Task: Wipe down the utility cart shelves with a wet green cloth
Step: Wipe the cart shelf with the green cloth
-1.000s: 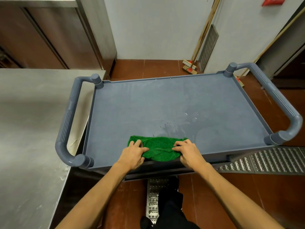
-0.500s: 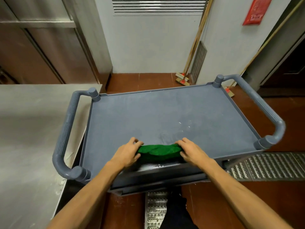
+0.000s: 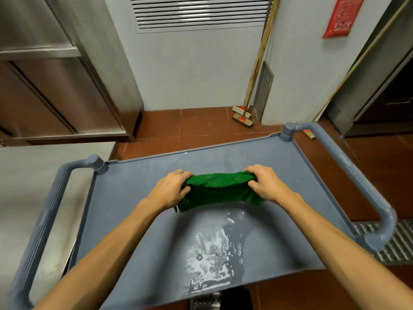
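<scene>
The grey-blue utility cart's top shelf (image 3: 125, 211) fills the lower middle of the head view. A wet green cloth (image 3: 218, 189) lies bunched on it, past the shelf's middle. My left hand (image 3: 168, 190) grips the cloth's left end and my right hand (image 3: 264, 185) grips its right end, fingers curled over the fabric. A shiny wet streak (image 3: 212, 249) runs from the cloth back toward the near edge. Lower shelves are hidden under the top one.
Tubular handles stand at the cart's left (image 3: 42, 220) and right (image 3: 357, 182) ends. A steel table (image 3: 24, 193) adjoins the left side. A metal floor grate (image 3: 397, 245) lies at right. Brooms (image 3: 243, 117) lean on the far wall beside a steel cabinet (image 3: 55, 86).
Both hands have pushed the green cloth from the near edge toward the far side of the shelf, leaving a wet trail behind. The view has tilted up.
</scene>
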